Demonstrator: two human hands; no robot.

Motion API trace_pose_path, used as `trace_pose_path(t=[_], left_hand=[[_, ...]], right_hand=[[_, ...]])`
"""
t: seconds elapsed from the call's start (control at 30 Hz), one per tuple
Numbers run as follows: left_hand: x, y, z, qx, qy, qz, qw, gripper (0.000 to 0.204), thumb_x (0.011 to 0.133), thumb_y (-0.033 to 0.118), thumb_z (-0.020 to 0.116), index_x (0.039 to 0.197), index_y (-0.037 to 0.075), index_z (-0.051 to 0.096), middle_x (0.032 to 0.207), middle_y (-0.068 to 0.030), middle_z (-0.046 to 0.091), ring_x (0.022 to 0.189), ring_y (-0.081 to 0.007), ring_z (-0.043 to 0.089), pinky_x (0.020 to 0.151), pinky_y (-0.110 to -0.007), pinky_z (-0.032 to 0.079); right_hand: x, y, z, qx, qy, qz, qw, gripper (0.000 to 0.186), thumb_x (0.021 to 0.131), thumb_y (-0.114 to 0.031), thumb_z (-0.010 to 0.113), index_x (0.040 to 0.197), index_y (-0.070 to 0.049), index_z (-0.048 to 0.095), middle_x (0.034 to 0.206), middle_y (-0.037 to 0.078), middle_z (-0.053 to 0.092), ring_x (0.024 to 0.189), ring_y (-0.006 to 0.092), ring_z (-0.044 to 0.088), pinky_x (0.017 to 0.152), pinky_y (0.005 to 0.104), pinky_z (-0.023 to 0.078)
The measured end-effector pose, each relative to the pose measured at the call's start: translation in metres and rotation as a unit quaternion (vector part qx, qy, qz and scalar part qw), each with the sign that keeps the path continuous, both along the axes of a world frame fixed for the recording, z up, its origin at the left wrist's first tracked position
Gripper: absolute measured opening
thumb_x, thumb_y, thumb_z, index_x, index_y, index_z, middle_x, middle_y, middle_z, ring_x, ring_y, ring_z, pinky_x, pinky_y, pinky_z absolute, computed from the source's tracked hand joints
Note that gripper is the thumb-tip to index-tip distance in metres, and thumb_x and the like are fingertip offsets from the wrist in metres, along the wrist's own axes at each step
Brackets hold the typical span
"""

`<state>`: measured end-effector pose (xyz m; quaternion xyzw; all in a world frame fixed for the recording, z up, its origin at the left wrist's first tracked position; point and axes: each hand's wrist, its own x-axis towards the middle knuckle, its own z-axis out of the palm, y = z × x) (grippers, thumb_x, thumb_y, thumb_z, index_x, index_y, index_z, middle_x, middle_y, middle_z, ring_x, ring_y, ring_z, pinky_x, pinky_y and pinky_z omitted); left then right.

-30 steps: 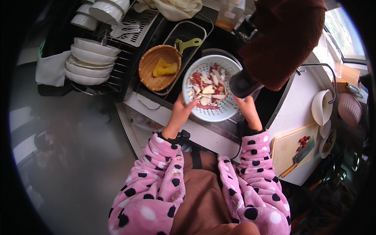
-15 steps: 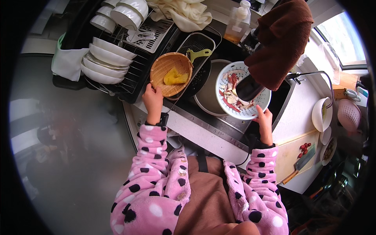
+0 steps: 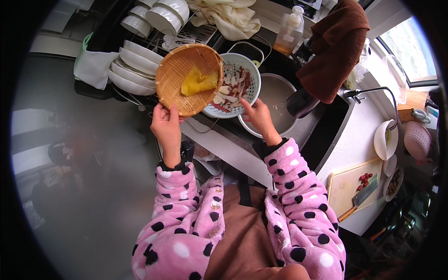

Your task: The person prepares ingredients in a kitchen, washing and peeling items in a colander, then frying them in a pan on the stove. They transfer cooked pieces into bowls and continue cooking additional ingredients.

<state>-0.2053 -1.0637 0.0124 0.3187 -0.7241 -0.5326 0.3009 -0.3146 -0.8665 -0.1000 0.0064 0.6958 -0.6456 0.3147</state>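
My left hand [image 3: 166,128] grips the near rim of a round bamboo basket [image 3: 175,70], which is lifted and tilted. A crumpled yellow cloth-like piece [image 3: 196,84] lies in it. My right hand [image 3: 261,119] holds the near right rim of a pale perforated colander [image 3: 254,77]. Inside are white slices and dark red strips [image 3: 231,91] whose kind I cannot make out. The basket overlaps the colander's left side and hides part of it. To the colander's right, a round metal pot [image 3: 280,102] of cloudy liquid sits in the sink.
White bowls [image 3: 135,72] fill a dish rack at left. A brown towel [image 3: 338,42] hangs over the dark faucet [image 3: 302,103]. At right, a cutting board [image 3: 338,179] carries a cleaver [image 3: 365,191] and small red fruits [image 3: 365,179]. A bottle [image 3: 288,32] stands behind the sink.
My right hand has carried the colander left from under the faucet toward the dish rack. My left hand has raised the bamboo basket and brought it left, over the colander's edge.
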Motion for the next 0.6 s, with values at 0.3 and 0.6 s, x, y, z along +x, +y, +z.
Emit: trace_pose_path(t=[0.3,0.6], left_hand=[[-0.002,0.046,-0.027,0.076,-0.071,-0.119,0.987,0.023,0.088,0.005,0.055,0.107,-0.007,0.049,0.080,-0.0083,0.063,0.059,-0.0090,0.058,0.047,-0.020,0.045],[-0.005,0.095,-0.012,0.053,-0.043,-0.141,0.988,0.026,0.086,0.002,0.057,0.109,-0.008,0.048,0.072,-0.0065,0.060,0.057,-0.0081,0.057,0.050,-0.021,0.049]], right_hand=[[0.019,0.029,0.073,0.231,0.561,-0.002,0.794,0.039,0.071,-0.019,0.070,0.107,-0.009,0.058,0.122,0.013,0.048,0.121,0.0314,0.042,0.102,0.0438,0.031],[0.016,0.045,0.085,0.232,0.499,-0.063,0.833,0.012,0.064,-0.007,0.064,0.076,-0.004,0.060,0.114,0.016,0.053,0.119,0.0354,0.043,0.089,0.0436,0.039]])
